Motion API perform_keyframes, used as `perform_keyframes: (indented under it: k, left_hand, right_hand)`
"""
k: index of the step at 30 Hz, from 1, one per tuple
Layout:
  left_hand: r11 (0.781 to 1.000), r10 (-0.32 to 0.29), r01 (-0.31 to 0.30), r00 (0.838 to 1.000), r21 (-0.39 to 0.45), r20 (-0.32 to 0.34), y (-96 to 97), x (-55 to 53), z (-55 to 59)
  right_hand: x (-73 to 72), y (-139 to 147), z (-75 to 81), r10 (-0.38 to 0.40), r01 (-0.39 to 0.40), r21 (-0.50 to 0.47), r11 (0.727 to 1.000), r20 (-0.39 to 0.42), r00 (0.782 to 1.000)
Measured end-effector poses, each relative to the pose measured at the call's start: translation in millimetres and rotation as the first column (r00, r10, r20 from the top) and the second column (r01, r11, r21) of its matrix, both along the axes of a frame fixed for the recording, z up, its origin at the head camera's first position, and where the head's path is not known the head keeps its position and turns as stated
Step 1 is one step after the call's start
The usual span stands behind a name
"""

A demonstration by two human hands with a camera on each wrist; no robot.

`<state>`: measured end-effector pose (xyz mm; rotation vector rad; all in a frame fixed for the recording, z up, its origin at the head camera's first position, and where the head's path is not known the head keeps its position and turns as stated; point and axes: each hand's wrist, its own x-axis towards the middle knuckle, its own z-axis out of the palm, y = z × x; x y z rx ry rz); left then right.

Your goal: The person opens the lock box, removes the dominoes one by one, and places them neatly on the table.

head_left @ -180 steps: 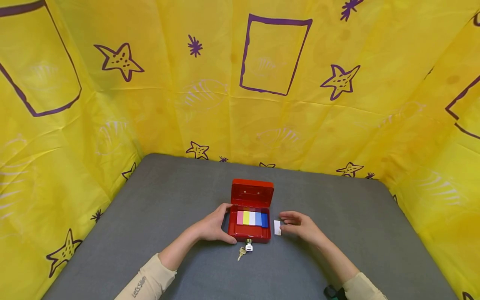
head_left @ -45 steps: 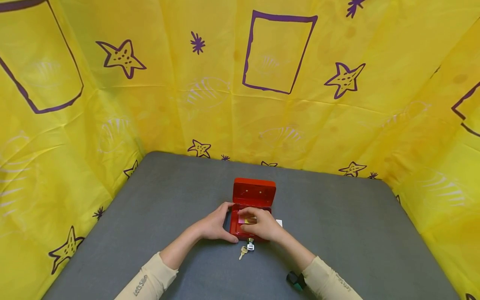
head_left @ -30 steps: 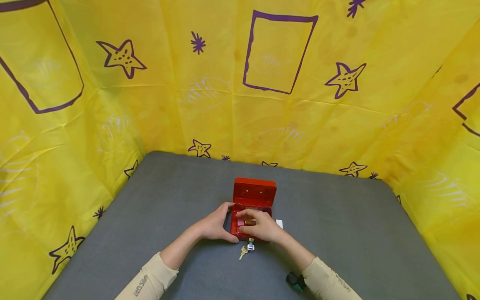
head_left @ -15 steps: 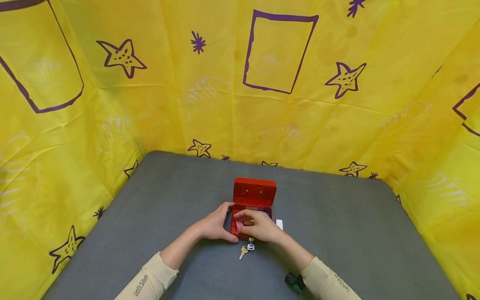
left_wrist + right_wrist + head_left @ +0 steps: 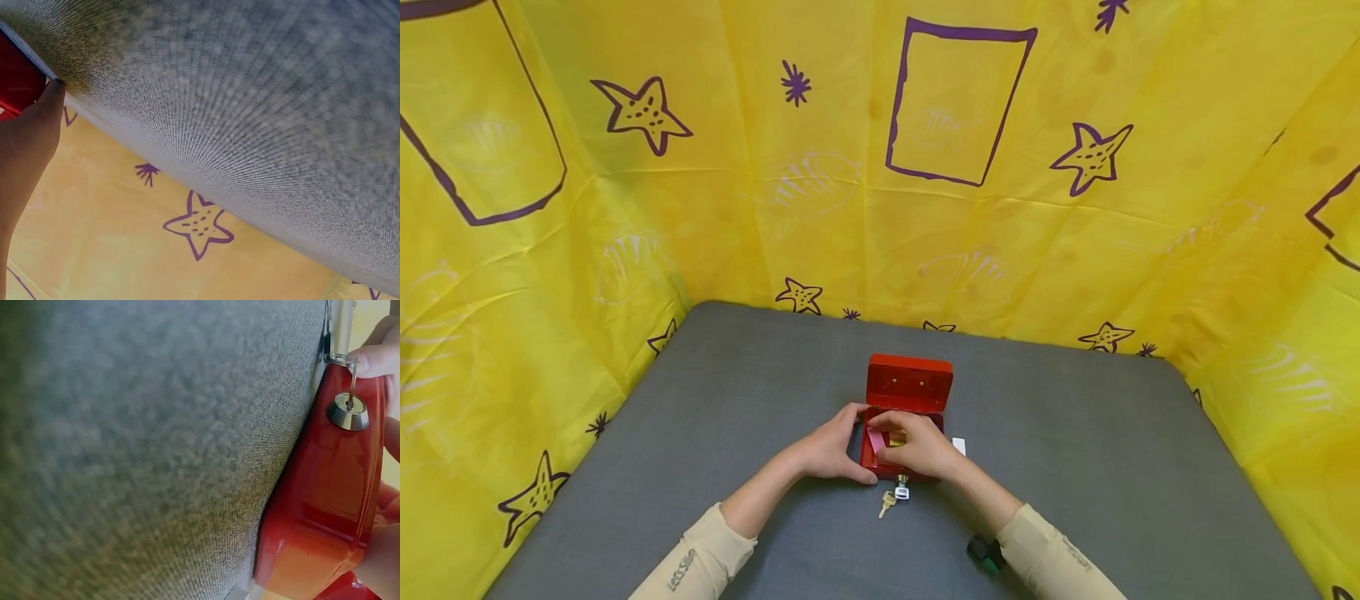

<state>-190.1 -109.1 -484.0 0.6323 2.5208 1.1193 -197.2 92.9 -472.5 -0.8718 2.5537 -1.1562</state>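
A red metal cash box [image 5: 908, 385] stands on the table with its lid raised. My left hand [image 5: 827, 448] grips its left side, thumb at the front corner and fingers at the back. Inside the box, my right hand [image 5: 919, 446] pinches a pink block [image 5: 876, 440] between thumb and fingertips, close to the left wall. A bit of a yellow block [image 5: 897, 437] shows under that hand; other blocks are hidden. In the right wrist view, a key sits in the lock [image 5: 349, 411] on the box's front.
A white block [image 5: 958, 447] lies on the grey table [image 5: 760, 375] just right of the box. In front of the box, a loose key [image 5: 887, 504] hangs from the key in the lock. Yellow patterned cloth [image 5: 820, 217] walls the back and sides.
My right hand has gone from beside the white block into the box. The pink block has left its place in the row, shifting left and tilting. My left hand stays on the box.
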Motion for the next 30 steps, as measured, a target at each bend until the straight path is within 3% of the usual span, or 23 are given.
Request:
perform_keyframes:
  k: [16, 30]
  left_hand:
    - [1.000, 0.007, -0.007, 1.000, -0.002, 0.017, 0.0, 0.2, -1.3]
    - [1.000, 0.011, -0.011, 1.000, 0.003, 0.030, 0.6, 2.1, 2.7]
  right_hand:
    - [-3.3, -5.8, -1.8, 0.013, 0.006, 0.139, 0.990, -0.135, 0.991]
    - [-4.3, -7.2, -3.4, 0.044, -0.015, 0.145, 0.989, -0.199, 0.979]
